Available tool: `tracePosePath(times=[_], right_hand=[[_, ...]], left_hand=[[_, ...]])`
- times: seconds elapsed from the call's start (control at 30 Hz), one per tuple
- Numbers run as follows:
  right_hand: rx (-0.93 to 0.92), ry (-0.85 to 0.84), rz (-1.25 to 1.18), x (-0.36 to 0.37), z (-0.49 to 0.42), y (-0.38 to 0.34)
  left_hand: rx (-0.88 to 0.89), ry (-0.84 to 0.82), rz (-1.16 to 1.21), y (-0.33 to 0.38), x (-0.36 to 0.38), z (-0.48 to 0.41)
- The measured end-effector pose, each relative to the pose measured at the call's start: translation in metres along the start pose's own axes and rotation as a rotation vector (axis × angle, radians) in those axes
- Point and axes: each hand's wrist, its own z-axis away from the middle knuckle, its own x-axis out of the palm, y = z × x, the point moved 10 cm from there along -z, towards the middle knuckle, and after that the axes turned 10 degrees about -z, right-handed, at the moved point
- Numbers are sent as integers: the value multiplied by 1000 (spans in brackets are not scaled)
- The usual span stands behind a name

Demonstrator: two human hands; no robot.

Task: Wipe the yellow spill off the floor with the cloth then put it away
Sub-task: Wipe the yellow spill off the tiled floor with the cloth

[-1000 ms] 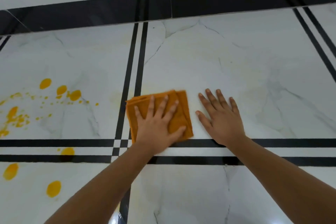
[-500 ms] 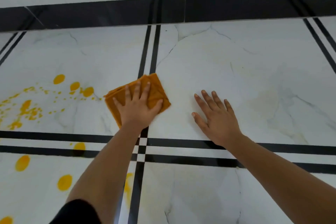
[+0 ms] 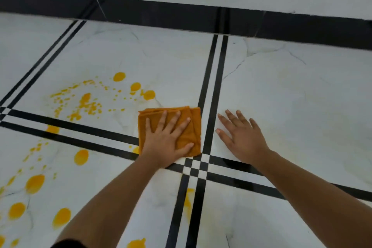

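Cloth [image 3: 193, 127] folded on floor [image 3: 302, 97] beside tile-line crossing | left hand [image 3: 167, 145] splayed flat atop it | right hand [image 3: 243, 139] spread, bracing | yellow spill [image 3: 84, 103] leftward: press firmly, sweep inward.

The cloth [image 3: 191, 125] lies on the floor [image 3: 291, 90] under the left hand [image 3: 167, 143]. The right hand [image 3: 243, 137] rests flat just right of it. The spill [image 3: 84, 103] spreads left of the cloth.
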Motion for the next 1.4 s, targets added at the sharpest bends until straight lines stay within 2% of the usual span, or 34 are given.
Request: tracePosePath(times=[0.03,0.13,0.17,0.3,0.33,0.43,0.5,0.63,0.67,0.8,0.9,0.97,1.07,1.13,1.3,1.33,1.4], right_hand=[[-2,-14,-28,3,-4,-12],[-43,-24,-80,12,-13,-35],[-46,-27,-78,13,-14,-36],[-90,40,-2,2,-54,-47],[-115,30,22,3,-65,-53],[-167,-49,60,13,-88,-68],[-180,-85,61,19,-96,-70],[-206,-23,95,21,-91,-66],[-207,-17,90,22,-91,-67],[-208,-26,53,21,-93,-65],[-214,3,55,22,-91,-64],[-211,36,48,21,-90,-65],[-208,26,47,24,-90,-65],[-214,25,55,23,-91,-64],[-194,25,53,22,-88,-69],[-191,31,45,22,-85,-70],[-213,32,38,29,-75,-76]], left_hand=[[2,-3,21,-14,1,-4],[-337,-32,145,-63,1,-22],[-392,-43,157,-58,0,-20],[-200,13,52,-49,-2,-19],[-216,1,59,-65,-1,-28],[-540,-54,235,-116,0,-58],[-627,-55,270,-118,-3,-65],[-421,-35,155,-105,1,-51],[-415,-37,151,-114,1,-56],[-630,-86,275,-139,-2,-74],[-460,-68,196,-105,0,-56],[-379,-49,117,-108,3,-46],[-550,-74,234,-148,4,-62],[-619,-75,276,-142,2,-64],[-347,-27,103,-92,10,2],[-347,-23,106,-101,12,2],[-470,-28,178,-126,11,-7]])
